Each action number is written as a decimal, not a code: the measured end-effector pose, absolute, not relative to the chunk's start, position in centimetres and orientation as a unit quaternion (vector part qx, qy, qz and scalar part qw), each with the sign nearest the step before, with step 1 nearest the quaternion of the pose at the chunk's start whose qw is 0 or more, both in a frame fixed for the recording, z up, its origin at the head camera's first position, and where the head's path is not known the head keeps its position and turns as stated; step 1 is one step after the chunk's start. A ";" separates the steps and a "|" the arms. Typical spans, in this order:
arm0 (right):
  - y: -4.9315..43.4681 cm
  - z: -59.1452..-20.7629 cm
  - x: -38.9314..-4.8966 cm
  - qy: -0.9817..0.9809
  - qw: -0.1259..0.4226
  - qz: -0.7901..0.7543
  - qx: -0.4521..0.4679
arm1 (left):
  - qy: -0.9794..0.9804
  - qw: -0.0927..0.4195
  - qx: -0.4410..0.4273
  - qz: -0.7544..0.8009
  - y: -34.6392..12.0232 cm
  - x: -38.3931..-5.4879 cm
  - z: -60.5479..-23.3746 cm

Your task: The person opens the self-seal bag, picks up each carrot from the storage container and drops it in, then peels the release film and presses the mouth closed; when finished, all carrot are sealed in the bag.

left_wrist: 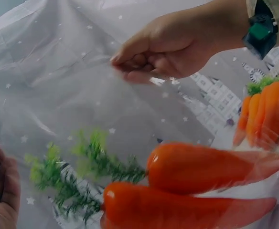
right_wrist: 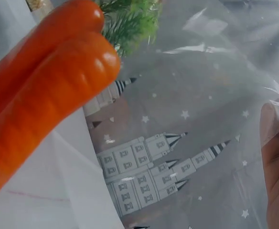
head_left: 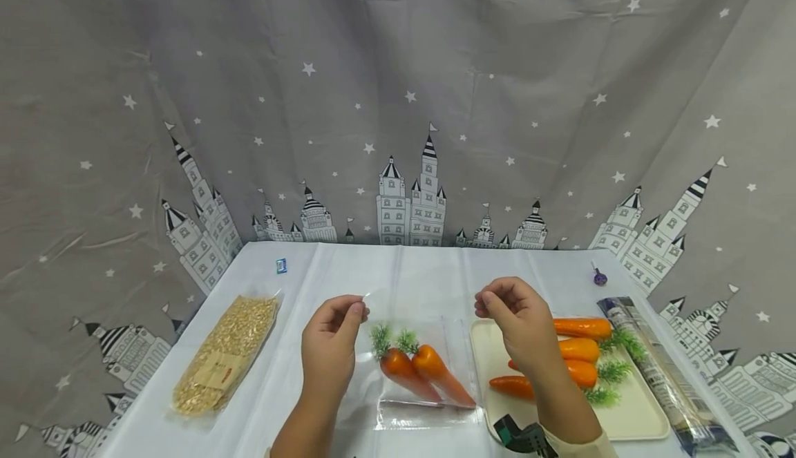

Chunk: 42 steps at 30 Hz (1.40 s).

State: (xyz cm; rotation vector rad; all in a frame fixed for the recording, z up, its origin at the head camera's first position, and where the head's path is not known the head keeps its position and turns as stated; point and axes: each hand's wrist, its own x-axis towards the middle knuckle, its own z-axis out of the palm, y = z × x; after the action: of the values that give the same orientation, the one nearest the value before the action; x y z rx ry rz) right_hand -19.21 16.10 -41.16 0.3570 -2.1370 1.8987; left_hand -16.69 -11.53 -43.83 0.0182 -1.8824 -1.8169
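Carrots (head_left: 437, 369) rest inside the bag (head_left: 429, 330); our left hand (head_left: 332, 337) and right hand (head_left: 517, 320) pinch its top edge well apart, probably so we keep it spread taut.

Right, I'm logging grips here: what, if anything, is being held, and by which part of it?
The carrot bag, by its top edge: the left hand pinches one side, the right hand the other.

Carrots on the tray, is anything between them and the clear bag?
Yes: in the head view, the right forearm crosses in front of the carrots, and the tray's left rim lies between them and the clear bag.
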 end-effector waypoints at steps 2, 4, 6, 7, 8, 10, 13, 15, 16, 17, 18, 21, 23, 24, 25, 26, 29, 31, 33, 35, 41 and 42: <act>16.3 -41.2 -19.2 -0.739 0.127 0.652 0.111 | -0.690 0.266 0.000 -0.673 -11.7 -16.8 -43.9; 16.4 -41.3 -19.1 -0.742 0.125 0.650 0.105 | -0.689 0.270 -0.009 -0.673 -11.9 -16.8 -44.0; 16.5 -41.4 -19.2 -0.744 0.126 0.648 0.107 | -0.690 0.272 -0.019 -0.671 -12.0 -16.8 -44.0; 16.5 -41.4 -19.2 -0.744 0.127 0.647 0.108 | -0.692 0.273 -0.024 -0.668 -12.0 -16.8 -44.0; 16.6 -41.4 -19.2 -0.745 0.131 0.645 0.110 | -0.694 0.274 -0.028 -0.665 -12.0 -16.9 -44.0; 16.6 -41.4 -19.3 -0.746 0.140 0.641 0.113 | -0.698 0.276 -0.034 -0.660 -12.1 -17.0 -44.0; 16.8 -41.5 -19.3 -0.747 0.150 0.637 0.119 | -0.703 0.272 -0.038 -0.656 -12.3 -17.2 -44.0; 16.9 -41.5 -19.3 -0.747 0.155 0.635 0.125 | -0.708 0.268 -0.041 -0.652 -12.4 -17.2 -44.0; 17.0 -41.6 -19.3 -0.746 0.157 0.635 0.128 | -0.710 0.266 -0.044 -0.651 -12.4 -17.2 -43.9; 17.0 -41.6 -19.3 -0.744 0.160 0.635 0.134 | -0.711 0.265 -0.048 -0.649 -12.5 -17.3 -43.9; 17.1 -41.7 -19.4 -0.742 0.164 0.635 0.140 | -0.713 0.265 -0.052 -0.648 -12.5 -17.3 -43.9; 17.3 -41.8 -19.5 -0.727 0.174 0.642 0.169 | -0.712 0.265 -0.063 -0.647 -12.6 -17.4 -44.0; 17.5 -41.9 -19.6 -0.713 0.181 0.650 0.193 | -0.711 0.266 -0.070 -0.647 -12.7 -17.5 -44.0; 17.5 -42.0 -19.7 -0.704 0.182 0.654 0.206 | -0.710 0.268 -0.077 -0.647 -12.7 -17.5 -44.0; 17.6 -42.1 -19.8 -0.696 0.183 0.659 0.218 | -0.708 0.271 -0.088 -0.646 -12.8 -17.6 -44.0; 17.7 -42.1 -19.9 -0.690 0.182 0.663 0.228 | -0.706 0.275 -0.102 -0.645 -12.8 -17.6 -44.1; 17.9 -42.2 -20.0 -0.680 0.174 0.668 0.248 | -0.697 0.287 -0.154 -0.639 -13.1 -17.8 -44.2; 18.1 -42.1 -20.0 -0.681 0.168 0.664 0.259 | -0.692 0.289 -0.184 -0.635 -13.3 -17.9 -44.3; 18.2 -42.0 -20.0 -0.691 0.168 0.651 0.266 | -0.697 0.284 -0.198 -0.628 -13.5 -18.0 -44.2; 18.4 -41.8 -20.0 -0.705 0.177 0.631 0.269 | -0.706 0.275 -0.204 -0.620 -13.6 -18.0 -44.2; 18.7 -41.2 -19.9 -0.722 0.200 0.597 0.288 | -0.717 0.253 -0.210 -0.615 -13.8 -17.7 -43.7; 18.7 -41.2 -19.8 -0.719 0.197 0.599 0.293 | -0.715 0.253 -0.209 -0.617 -13.7 -17.6 -43.6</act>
State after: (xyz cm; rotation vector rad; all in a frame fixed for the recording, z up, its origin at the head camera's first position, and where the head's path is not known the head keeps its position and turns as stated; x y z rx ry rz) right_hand -19.83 18.67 -41.16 0.8194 -2.0129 1.6780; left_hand -17.58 -13.70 -43.61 -0.5675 -1.9446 -1.6762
